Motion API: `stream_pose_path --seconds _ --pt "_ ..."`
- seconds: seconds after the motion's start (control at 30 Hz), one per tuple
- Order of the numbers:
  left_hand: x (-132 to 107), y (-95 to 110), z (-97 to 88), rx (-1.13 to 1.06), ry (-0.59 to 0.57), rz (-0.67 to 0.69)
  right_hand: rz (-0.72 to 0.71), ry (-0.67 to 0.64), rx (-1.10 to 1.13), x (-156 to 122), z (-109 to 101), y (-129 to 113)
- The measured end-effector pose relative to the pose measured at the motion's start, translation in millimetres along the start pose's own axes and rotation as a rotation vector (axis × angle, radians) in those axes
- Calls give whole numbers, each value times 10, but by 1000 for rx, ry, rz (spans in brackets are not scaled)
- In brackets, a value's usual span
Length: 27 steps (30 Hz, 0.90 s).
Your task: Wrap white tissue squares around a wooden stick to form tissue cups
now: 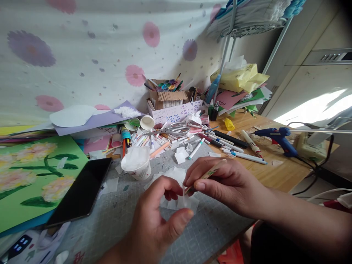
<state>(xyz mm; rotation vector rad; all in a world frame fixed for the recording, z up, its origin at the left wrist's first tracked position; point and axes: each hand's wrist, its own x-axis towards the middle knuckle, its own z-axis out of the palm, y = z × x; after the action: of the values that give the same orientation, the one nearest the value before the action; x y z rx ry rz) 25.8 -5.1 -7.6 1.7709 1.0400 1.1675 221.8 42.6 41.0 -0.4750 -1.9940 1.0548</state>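
Note:
My right hand [220,183] pinches a slim, flat beige stick [213,170] with green print, held at a slant between thumb and fingers. A thin whitish strip [183,191] hangs at its lower end, by the fingertips of my left hand [162,212]. The left thumb is spread well away from the curled fingers; nothing shows gripped between them. Below both hands, thin white paper squares [176,176] lie loosely overlapped on the grey cutting mat [121,220], partly hidden by my fingers. A paper cup [137,169] stuffed with white paper stands just beyond my left hand.
Markers and scissors [176,129] crowd the back of the table before a cardboard box [167,99]. At right lies a blue hot glue gun [277,138] with its cord. A black phone [82,190] and a green flower picture [35,176] are at left.

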Motion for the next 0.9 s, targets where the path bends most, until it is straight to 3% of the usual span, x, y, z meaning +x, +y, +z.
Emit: stream_pose_path --seconds 0.27,0.5,0.8,0.9 --pt "57 -15 44 -47 92 -159 123 16 19 16 -6 52" --pt "87 -99 57 -379 202 -341 283 31 149 2 -104 125" --pt "142 -52 46 -476 375 -376 376 -100 -42 -3 -222 281" --pt "155 -52 53 -478 361 -385 372 -93 -127 5 -179 364"
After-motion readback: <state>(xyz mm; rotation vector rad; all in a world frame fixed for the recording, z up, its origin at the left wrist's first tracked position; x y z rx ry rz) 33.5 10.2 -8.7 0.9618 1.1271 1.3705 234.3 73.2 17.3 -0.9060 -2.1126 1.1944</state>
